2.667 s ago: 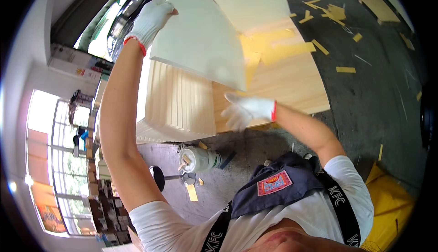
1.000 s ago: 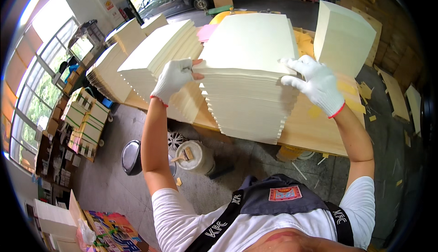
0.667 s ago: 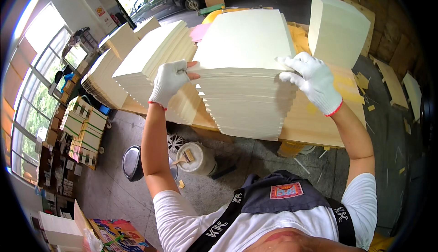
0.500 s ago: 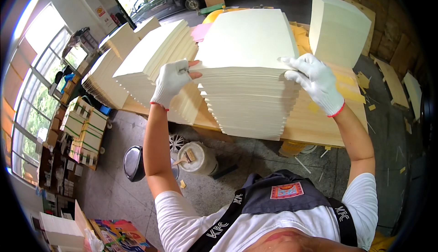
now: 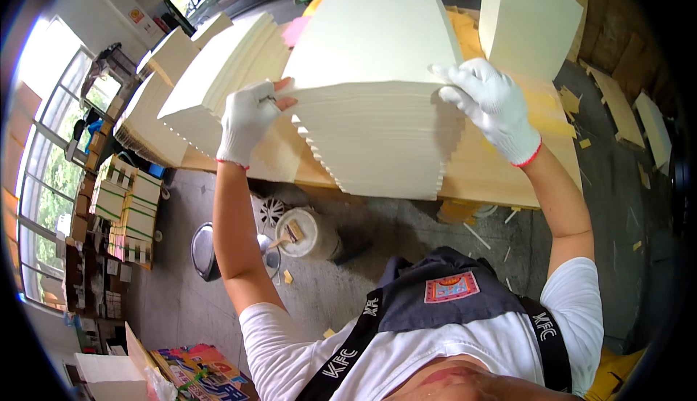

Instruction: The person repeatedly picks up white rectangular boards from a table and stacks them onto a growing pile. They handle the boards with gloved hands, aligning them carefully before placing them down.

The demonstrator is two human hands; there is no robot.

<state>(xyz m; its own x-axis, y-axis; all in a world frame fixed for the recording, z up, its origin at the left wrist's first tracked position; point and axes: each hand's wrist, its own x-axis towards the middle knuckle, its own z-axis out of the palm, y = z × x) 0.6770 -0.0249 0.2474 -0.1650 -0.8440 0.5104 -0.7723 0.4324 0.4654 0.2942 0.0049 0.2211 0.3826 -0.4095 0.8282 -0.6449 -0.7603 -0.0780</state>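
Observation:
A tall stack of cream-white paper [image 5: 374, 38] stands before me, its layers jutting unevenly along the left and right sides of its near face. My left hand [image 5: 248, 119], in a white glove with the thumb and index fingertips bare, pinches the stack's near left corner at the top. At the near right corner, my right hand [image 5: 488, 105], gloved too, is closed on the upper sheets between thumb and fingers. How many sheets each hand grips cannot be made out. The stack rests on a light wooden table [image 5: 494, 176].
More paper stacks [image 5: 225, 67] stand to the left, and a tall paper block [image 5: 530, 27] stands at the back right. Below the table's near edge are a white bucket [image 5: 316, 234] with a brush [image 5: 290, 232] on top and a black container [image 5: 205, 252]. Scraps litter the floor.
The whole view has shifted, so the table and stacks appear higher and slightly further left. Both hands keep their places at the stack's near corners.

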